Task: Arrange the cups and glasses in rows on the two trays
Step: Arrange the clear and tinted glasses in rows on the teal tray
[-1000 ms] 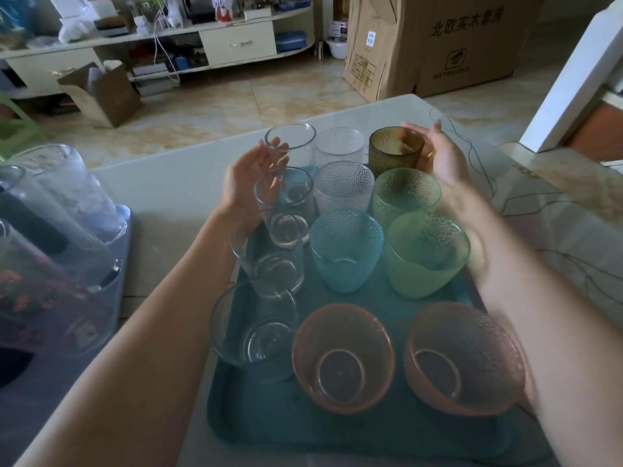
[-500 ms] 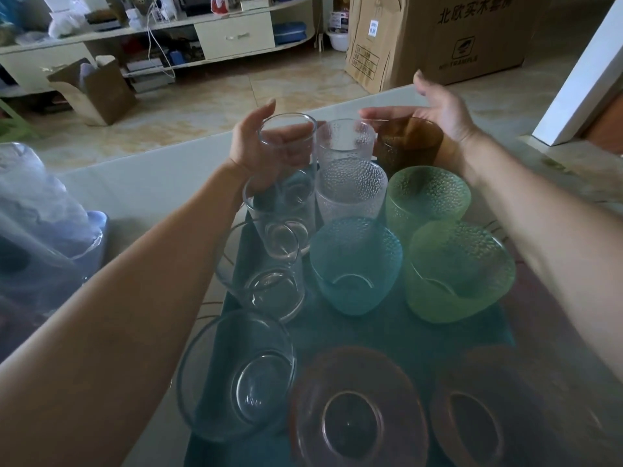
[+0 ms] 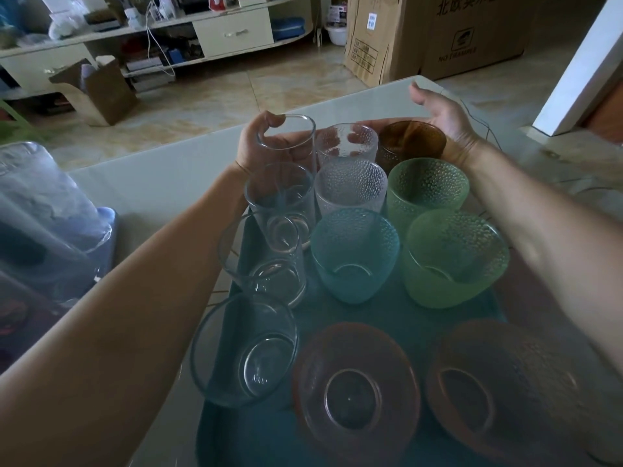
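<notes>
A teal tray (image 3: 397, 318) holds three rows of cups. Several clear smooth glasses (image 3: 269, 261) run down its left side. The middle row has two clear dimpled cups (image 3: 350, 190), a teal cup (image 3: 354, 254) and a pink cup (image 3: 354, 392). On the right stand a brown cup (image 3: 411, 143), two green cups (image 3: 451, 257) and another pink cup (image 3: 505, 396). My left hand (image 3: 259, 146) wraps the far clear glass (image 3: 286, 139) at the back left. My right hand (image 3: 441, 119) curls behind the brown cup, fingers reaching behind the far dimpled cup.
A second tray (image 3: 104, 227) with clear glasses and plastic wrap sits at the left table edge. Thin cables (image 3: 485, 126) lie on the table right of the tray. Beyond the table are a tiled floor, large cardboard boxes (image 3: 438, 35) and a low shelf unit (image 3: 232, 32).
The camera moved closer over the tray. My left hand closed around the far clear glass. My right hand moved from beside the brown cup to behind the back row.
</notes>
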A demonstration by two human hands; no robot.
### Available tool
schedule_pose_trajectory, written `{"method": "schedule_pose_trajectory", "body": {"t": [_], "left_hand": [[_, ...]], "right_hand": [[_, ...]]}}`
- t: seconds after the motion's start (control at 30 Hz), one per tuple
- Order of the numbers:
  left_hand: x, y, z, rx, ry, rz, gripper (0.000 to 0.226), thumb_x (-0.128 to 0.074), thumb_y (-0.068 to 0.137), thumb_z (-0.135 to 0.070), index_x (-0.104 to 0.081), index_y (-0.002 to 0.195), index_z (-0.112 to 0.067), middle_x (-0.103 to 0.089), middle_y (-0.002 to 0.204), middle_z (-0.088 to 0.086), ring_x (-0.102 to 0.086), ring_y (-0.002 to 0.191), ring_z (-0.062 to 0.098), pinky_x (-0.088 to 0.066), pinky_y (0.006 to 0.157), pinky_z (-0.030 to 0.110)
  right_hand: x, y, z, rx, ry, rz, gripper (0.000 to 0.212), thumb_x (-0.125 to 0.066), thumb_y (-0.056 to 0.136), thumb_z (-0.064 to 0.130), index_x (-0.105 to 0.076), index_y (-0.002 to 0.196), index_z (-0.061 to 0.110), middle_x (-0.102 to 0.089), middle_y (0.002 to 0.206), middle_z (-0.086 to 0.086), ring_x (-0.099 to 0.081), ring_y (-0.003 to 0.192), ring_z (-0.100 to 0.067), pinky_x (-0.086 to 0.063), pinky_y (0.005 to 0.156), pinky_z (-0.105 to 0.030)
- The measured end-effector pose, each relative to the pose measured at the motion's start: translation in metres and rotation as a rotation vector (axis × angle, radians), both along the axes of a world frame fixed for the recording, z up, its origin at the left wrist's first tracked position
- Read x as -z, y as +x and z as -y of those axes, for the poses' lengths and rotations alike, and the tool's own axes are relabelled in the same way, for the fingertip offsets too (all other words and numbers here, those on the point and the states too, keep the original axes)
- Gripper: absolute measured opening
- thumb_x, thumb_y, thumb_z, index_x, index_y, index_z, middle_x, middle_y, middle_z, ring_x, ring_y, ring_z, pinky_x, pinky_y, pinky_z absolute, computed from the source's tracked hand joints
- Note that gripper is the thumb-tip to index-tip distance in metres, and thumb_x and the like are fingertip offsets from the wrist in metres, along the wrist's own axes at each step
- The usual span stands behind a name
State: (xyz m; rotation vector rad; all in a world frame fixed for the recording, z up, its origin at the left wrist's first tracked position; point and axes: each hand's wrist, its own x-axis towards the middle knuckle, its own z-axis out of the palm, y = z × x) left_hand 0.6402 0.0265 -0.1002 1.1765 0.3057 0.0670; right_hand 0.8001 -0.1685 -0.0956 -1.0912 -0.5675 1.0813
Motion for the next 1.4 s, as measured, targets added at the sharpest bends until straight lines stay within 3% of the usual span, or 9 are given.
{"method": "schedule_pose_trajectory", "body": {"t": [0.13,0.4,0.6,0.7,0.8,0.9,1.03,1.23,1.4], "left_hand": [[-0.005,-0.006,0.009,0.010,0.019,0.018,0.056,-0.027,0.077,-0.037,-0.070,0.060,-0.007,-0.066,0.064,0.002,-0.058,0.062,0.016,-0.046,0.068,0.028],[-0.001,-0.020,0.007,-0.261,-0.020,0.038,0.051,-0.039,0.073,-0.034,-0.071,0.095,-0.002,-0.069,0.103,0.012,-0.061,0.092,0.021,-0.040,0.093,0.031],[-0.018,-0.068,0.028,-0.447,-0.042,0.000,0.047,-0.021,0.092,-0.024,-0.058,0.105,0.003,-0.064,0.085,0.009,-0.057,0.072,0.013,-0.050,0.062,0.019],[-0.030,-0.100,0.051,-0.519,-0.069,-0.066,0.049,-0.018,0.099,-0.023,-0.046,0.130,0.003,-0.064,0.117,0.012,-0.062,0.100,0.014,-0.047,0.088,0.020],[-0.036,-0.135,0.074,-0.804,0.011,-0.125,0.047,-0.025,0.102,-0.024,-0.040,0.132,0.010,-0.044,0.138,0.026,-0.043,0.126,0.034,-0.035,0.100,0.032],[-0.031,-0.179,0.104,-0.765,0.008,-0.036,0.050,-0.019,0.101,-0.024,-0.025,0.145,-0.003,-0.025,0.154,0.009,-0.025,0.142,0.018,-0.020,0.115,0.027],[-0.019,-0.210,0.158,-1.076,0.004,0.023,0.044,-0.033,0.099,-0.027,-0.040,0.140,-0.011,-0.040,0.147,-0.002,-0.037,0.133,0.006,-0.024,0.104,0.018],[-0.005,-0.215,0.223,-1.182,0.181,-0.034,0.046,-0.034,0.099,-0.025,-0.032,0.145,-0.019,-0.034,0.149,-0.007,-0.034,0.134,0.004,-0.022,0.108,0.016],[0.003,-0.196,0.228,-1.135,0.277,-0.064,0.051,-0.034,0.099,-0.028,-0.023,0.148,-0.019,-0.026,0.154,-0.005,-0.026,0.141,0.009,-0.021,0.113,0.022]], "right_hand": [[0.001,-0.002,0.003,-0.029,0.002,-0.018,0.065,-0.032,0.094,0.053,-0.077,0.095,0.007,-0.068,0.114,-0.017,-0.063,0.109,-0.031,-0.042,0.103,-0.047],[-0.003,-0.010,0.012,0.124,-0.029,0.049,0.074,-0.023,0.095,0.057,-0.077,0.091,0.007,-0.073,0.100,-0.014,-0.066,0.097,-0.026,-0.049,0.096,-0.039],[-0.019,-0.024,0.047,0.469,-0.114,0.045,0.073,-0.018,0.095,0.059,-0.067,0.106,0.007,-0.073,0.102,-0.007,-0.066,0.089,-0.016,-0.044,0.093,-0.029],[-0.026,-0.049,0.071,0.658,-0.202,0.136,0.066,-0.016,0.097,0.053,-0.058,0.127,0.011,-0.069,0.113,-0.003,-0.066,0.088,-0.011,-0.040,0.088,-0.024],[-0.035,-0.083,0.102,0.858,-0.196,0.167,0.058,-0.015,0.101,0.045,-0.061,0.109,0.011,-0.063,0.124,-0.010,-0.064,0.095,-0.016,-0.043,0.101,-0.031],[-0.046,-0.128,0.139,1.004,-0.107,0.064,0.059,-0.018,0.101,0.042,-0.055,0.124,0.004,-0.059,0.130,-0.010,-0.063,0.093,-0.011,-0.047,0.090,-0.022],[-0.042,-0.232,0.167,1.353,-0.069,0.060,0.043,-0.033,0.095,0.029,-0.052,0.129,0.012,-0.055,0.134,-0.003,-0.053,0.118,-0.011,-0.040,0.098,-0.022],[0.002,-0.353,0.127,1.381,-0.164,0.418,0.097,-0.052,0.075,0.059,-0.007,0.151,0.020,-0.002,0.160,0.000,-0.006,0.144,-0.002,-0.012,0.116,-0.016],[0.015,-0.347,0.085,1.420,-0.207,0.496,0.109,-0.057,0.074,0.063,0.003,0.151,0.013,0.010,0.158,-0.013,0.005,0.147,-0.021,-0.009,0.120,-0.044]]}}
